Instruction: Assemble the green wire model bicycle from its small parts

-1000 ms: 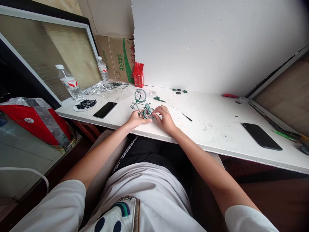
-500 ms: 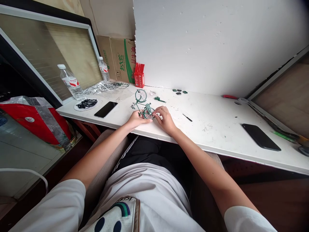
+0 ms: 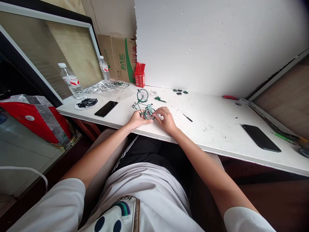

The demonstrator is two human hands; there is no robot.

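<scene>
A small green model bicycle (image 3: 143, 103) is held over the front part of the white table, its one wheel pointing to the back and the other toward me. My left hand (image 3: 138, 120) is closed around the near end of it, thumb stretched along the near wheel (image 3: 149, 113). From the right, my right hand (image 3: 165, 119) pinches at that wheel's edge with thumb and forefinger; whether a tiny part sits between the fingertips I cannot make out. Behind the hands lies a green model part (image 3: 159, 99). A thin dark tool (image 3: 187, 118) rests to the right.
On the left stand water bottles (image 3: 72, 83), a plate of black parts (image 3: 86, 103) and a phone (image 3: 106, 109). Behind are a red box (image 3: 140, 75) and a cardboard carton (image 3: 118, 59). Several small dark green pieces (image 3: 179, 93) lie near the wall. Another phone (image 3: 261, 138) is at the right.
The bicycle's far wheel has swung slightly to the right as the model tilts a little. Both hands keep nearly the same place and hold.
</scene>
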